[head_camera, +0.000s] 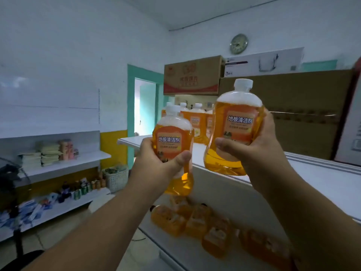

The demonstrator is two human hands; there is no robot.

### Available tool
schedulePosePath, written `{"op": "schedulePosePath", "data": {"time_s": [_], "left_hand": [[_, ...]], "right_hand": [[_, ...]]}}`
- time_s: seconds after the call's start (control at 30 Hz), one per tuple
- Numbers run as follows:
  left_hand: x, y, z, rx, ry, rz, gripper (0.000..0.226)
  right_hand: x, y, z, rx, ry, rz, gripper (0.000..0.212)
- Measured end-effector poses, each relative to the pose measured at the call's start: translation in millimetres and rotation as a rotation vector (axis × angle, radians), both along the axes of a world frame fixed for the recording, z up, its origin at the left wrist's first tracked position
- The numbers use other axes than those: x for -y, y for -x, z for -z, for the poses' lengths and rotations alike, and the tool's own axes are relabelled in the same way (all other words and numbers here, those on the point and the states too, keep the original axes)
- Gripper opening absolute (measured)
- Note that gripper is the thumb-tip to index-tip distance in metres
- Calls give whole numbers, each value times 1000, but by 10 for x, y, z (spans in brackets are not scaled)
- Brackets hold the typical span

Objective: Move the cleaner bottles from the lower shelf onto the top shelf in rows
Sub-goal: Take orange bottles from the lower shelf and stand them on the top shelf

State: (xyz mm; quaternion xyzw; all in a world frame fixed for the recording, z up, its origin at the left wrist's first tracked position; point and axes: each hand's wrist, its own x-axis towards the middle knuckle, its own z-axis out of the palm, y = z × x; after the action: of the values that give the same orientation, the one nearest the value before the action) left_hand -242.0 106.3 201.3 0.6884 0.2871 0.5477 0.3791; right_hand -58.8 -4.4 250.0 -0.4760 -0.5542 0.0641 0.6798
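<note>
Presently we hold two orange cleaner bottles upright, caps up: our left hand [156,159] grips the left bottle [172,151] around its waist, our right hand [259,145] grips the right bottle [234,130] likewise, the latter higher and farther over the top shelf [322,178]. Forward and slightly left, a cluster of placed bottles [197,120] stands near the shelf's far left end. Our right hand looks nearer the open board; the left bottle hangs at the front edge. Cardboard boxes [293,106] wall the back. Bare shelf runs rightward, so room seems ample. More bottles [195,220] remain on the lower shelf [175,249].
</note>
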Motion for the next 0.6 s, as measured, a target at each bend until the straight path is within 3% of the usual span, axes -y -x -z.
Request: {"op": "schedulePosePath", "data": {"time_s": [0.33,0.6], "left_hand": [[-1167,-1049,-444,-77,15,585,89],[-1202,-1892,-453,-231,-118,642,81]], "right_hand": [[-239,-315,-44,4,32,512,112],[-177,-586,37,21,130,728,112]]}}
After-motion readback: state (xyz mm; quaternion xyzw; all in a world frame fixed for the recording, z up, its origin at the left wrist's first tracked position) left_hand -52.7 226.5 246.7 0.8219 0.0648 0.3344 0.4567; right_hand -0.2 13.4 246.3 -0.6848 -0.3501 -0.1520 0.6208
